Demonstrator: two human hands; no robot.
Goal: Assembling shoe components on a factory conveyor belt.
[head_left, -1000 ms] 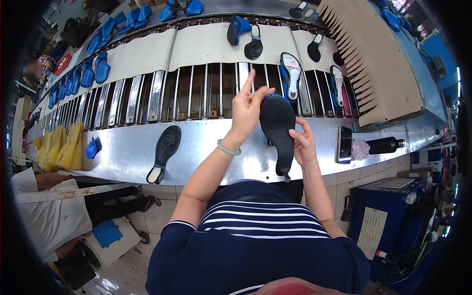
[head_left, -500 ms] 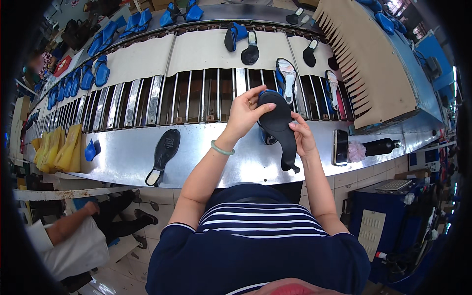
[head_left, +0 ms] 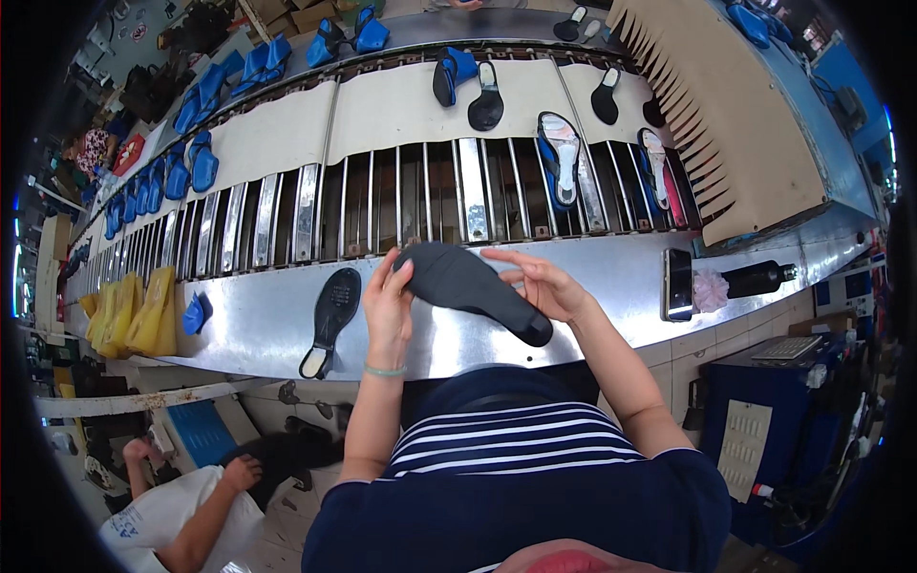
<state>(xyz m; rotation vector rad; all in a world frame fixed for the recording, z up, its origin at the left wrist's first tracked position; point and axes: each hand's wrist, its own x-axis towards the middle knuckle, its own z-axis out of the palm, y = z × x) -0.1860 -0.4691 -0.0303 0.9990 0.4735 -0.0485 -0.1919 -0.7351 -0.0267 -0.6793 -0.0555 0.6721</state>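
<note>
A black-soled heeled shoe (head_left: 458,282) hangs level above the metal bench edge, its underside facing up and its upper hidden beneath. Its wide toe end is pinched by my left hand (head_left: 390,301), thumb on the sole and fingers along the rim. Close to the heel end, my right hand (head_left: 552,289) has its fingers spread and stretched toward the sole's upper edge; some fingertips are behind it, so contact is hard to judge. A loose black sole (head_left: 336,306) lies on the bench to the left of my left hand.
Beyond the metal bench (head_left: 258,315) runs a roller conveyor (head_left: 382,196) with cream cloth (head_left: 401,100), holding blue sandals (head_left: 559,158) and soles. Yellow bags (head_left: 151,315) stand left; a phone (head_left: 677,285) and black bottle (head_left: 759,279) lie right, below a fringed cover (head_left: 716,124). Another person (head_left: 186,516) is lower left.
The shoe has swung from upright to nearly level and come nearer to me. My left hand moved left and down with the toe end; my right hand's fingers have spread.
</note>
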